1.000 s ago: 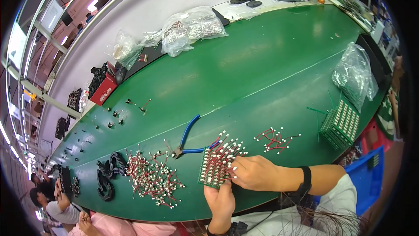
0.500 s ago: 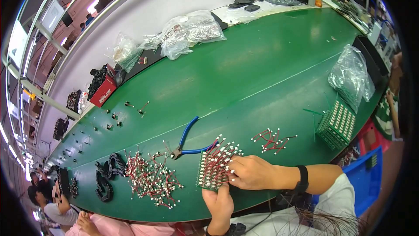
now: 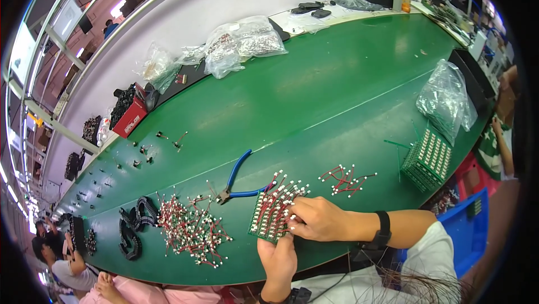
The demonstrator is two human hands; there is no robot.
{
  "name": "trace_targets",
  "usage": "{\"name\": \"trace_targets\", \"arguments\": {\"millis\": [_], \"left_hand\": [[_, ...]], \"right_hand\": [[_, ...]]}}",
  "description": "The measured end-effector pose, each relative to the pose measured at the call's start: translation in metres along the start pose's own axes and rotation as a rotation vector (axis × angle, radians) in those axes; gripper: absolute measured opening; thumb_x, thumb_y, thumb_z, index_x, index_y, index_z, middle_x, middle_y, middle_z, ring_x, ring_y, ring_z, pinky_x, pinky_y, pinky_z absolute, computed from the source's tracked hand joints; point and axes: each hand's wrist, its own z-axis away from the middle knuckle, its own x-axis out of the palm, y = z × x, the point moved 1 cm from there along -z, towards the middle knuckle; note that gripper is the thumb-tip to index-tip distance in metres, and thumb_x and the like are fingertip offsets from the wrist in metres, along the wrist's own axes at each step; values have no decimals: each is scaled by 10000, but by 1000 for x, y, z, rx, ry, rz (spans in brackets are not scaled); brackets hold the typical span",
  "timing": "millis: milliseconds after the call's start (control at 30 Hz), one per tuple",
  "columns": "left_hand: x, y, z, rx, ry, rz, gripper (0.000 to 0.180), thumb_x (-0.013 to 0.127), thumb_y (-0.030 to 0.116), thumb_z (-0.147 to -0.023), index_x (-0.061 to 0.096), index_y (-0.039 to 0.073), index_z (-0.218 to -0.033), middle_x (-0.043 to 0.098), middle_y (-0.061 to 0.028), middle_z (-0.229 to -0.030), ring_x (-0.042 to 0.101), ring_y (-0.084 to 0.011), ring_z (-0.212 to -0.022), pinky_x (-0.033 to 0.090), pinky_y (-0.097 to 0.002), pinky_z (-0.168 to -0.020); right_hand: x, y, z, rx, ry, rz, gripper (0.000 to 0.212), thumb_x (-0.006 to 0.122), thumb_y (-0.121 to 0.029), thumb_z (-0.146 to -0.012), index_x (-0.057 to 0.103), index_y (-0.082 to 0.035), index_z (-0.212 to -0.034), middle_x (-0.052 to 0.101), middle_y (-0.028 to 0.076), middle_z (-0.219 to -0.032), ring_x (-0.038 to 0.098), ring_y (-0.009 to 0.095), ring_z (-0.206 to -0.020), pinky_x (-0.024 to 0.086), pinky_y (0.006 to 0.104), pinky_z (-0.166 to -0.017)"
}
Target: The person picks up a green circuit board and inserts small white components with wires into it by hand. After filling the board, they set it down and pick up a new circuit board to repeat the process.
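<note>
My left hand [image 3: 278,262] grips the lower edge of a green circuit board panel [image 3: 260,226], thumb on top. Rows of white connectors cover the panel, and many short red wire leads [image 3: 281,196] with white plugs stand up from it. At its right side my right hand [image 3: 321,218] is closed, fingertips pinched among the plugs; what lies between them is too small to make out. Behind the panel are blue-handled cutting pliers [image 3: 238,172], one handle end meeting the leads. A few loose red wire leads [image 3: 347,181] lie beyond my right hand.
Left of the panel is a heap of wire leads [image 3: 191,228], then black cable chain [image 3: 130,236]. A stack of green panels [image 3: 426,160] and a clear plastic bag [image 3: 446,99] stand at right, a blue bin [image 3: 466,236] below. Another person's hands [image 3: 105,284] show at lower left.
The whole view has shifted slightly, so the table's contents appear a little further left. My right hand's fingers have moved slightly at the panel's right side; my left hand keeps its grip.
</note>
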Motion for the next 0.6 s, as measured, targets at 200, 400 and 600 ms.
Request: {"name": "trace_targets", "arguments": {"millis": [200, 400, 600], "left_hand": [[-6, -4, 1, -21, -10, -151, 433, 470, -164, -828, 493, -49, -1245, 600, -137, -1178, 609, -214, -1088, 493, -327, -934], [-5, -5, 3, 33, -19, -329, 377, 506, -95, -870, 505, -42, -1243, 593, -110, -1196, 571, -165, -1097, 432, -298, -976], [-3, 6, 0, 6, 0, -296, 437, 462, -134, -824, 496, -49, -1252, 593, -109, -1202, 587, -168, -1077, 464, -291, -927]], "right_hand": [[0, -1, 2, 55, -65, 58, 190, 678, -97, -785, 545, 19, -856, 590, 171, -770, 616, 367, -683, 510, 447, -568], [-2, 0, 2, 49, -69, 0, 187, 671, -89, -789, 558, 27, -881, 602, 182, -807, 625, 376, -727, 529, 462, -616], [-4, 1, 3, 22, -79, 96, 170, 649, -48, -768, 560, 40, -884, 606, 203, -867, 624, 383, -734, 537, 454, -630]]}}
